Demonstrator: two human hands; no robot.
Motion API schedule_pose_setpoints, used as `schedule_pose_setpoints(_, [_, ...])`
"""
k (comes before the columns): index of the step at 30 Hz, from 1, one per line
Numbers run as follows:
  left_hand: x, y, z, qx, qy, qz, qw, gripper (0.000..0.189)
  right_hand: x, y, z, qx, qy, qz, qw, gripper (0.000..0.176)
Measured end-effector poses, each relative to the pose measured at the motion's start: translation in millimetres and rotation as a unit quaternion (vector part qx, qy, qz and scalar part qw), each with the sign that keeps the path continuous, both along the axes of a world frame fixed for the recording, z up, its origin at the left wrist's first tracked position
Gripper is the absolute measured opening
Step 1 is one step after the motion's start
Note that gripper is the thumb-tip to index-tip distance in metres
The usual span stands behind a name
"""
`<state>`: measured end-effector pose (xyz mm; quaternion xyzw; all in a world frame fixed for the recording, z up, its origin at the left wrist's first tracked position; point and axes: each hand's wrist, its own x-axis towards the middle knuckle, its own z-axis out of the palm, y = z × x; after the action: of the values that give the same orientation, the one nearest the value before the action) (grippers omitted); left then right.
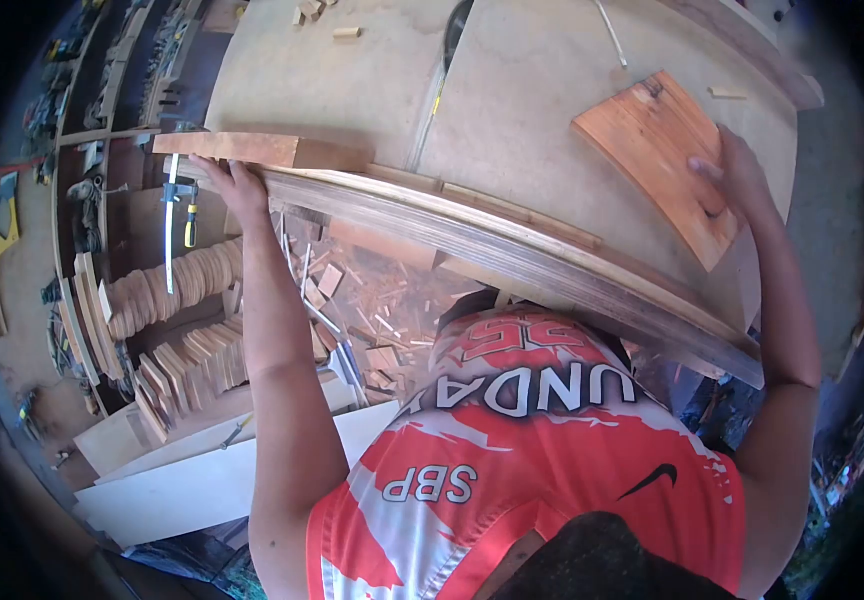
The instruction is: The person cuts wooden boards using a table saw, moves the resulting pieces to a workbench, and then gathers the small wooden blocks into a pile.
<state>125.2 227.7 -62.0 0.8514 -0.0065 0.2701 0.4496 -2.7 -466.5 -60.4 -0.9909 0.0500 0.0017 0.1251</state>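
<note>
My left hand (237, 187) is at the left end of the bench's front edge. Its fingers are apart and touch the near side of a thick wooden block (242, 150), beside a bar clamp (170, 215) with a yellow and black handle. On the right, my right hand (742, 180) is closed round the right edge of a wide, reddish board (657, 165), with the thumb on its top face. The board has a curved edge and dark knots, and lies tilted over the pale bench top (512, 100).
Long strips (472, 215) line the bench's front edge. Small wood pieces (347, 33) and a thin stick (612, 35) lie at the back. Stacks of cut pieces (177, 290), a white panel (192, 495) and floor offcuts (382, 330) are below; shelves (82, 130) stand left.
</note>
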Motion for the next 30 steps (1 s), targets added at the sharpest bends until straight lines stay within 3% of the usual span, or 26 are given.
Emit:
schedule_pose_setpoints(2, [-1, 0, 0, -0.003, 0.007, 0.003, 1.000, 0.074, -9, 0, -13, 0.048, 0.038, -0.036, 0.997, 0.078])
schedule_pose_setpoints(4, [0, 0, 1, 0.019, 0.002, 0.009, 1.000, 0.076, -14, 7, -21, 0.026, -0.022, -0.031, 0.999, 0.085])
schedule_pose_setpoints(11, [-4, -11, 10, 0.075, 0.013, 0.043, 0.996, 0.077, 3, 49, -29, 0.037, -0.052, 0.003, 0.998, 0.087])
schedule_pose_setpoints(17, [7, 13, -9, 0.028, -0.001, 0.010, 1.000, 0.073, 37, 114, -29, 0.064, -0.052, 0.065, 0.994, 0.090])
schedule_pose_setpoints(20, [3, 4, -4, -0.029, -0.002, -0.019, 0.999, 0.072, 54, 143, -42, -0.020, -0.119, 0.105, 0.987, 0.091])
schedule_pose_setpoints(22, [0, -3, 1, 0.028, -0.015, 0.007, 0.999, 0.073, 62, 152, -29, 0.025, -0.034, 0.108, 0.993, 0.093])
schedule_pose_setpoints(25, [-2, -3, 2, 0.016, 0.006, 0.022, 1.000, 0.073, 63, 152, -26, 0.019, -0.014, 0.116, 0.993, 0.092])
schedule_pose_setpoints(30, [-3, -11, 8, 0.064, -0.007, 0.055, 0.996, 0.074, 54, 162, -40, 0.011, -0.072, 0.151, 0.986, 0.094])
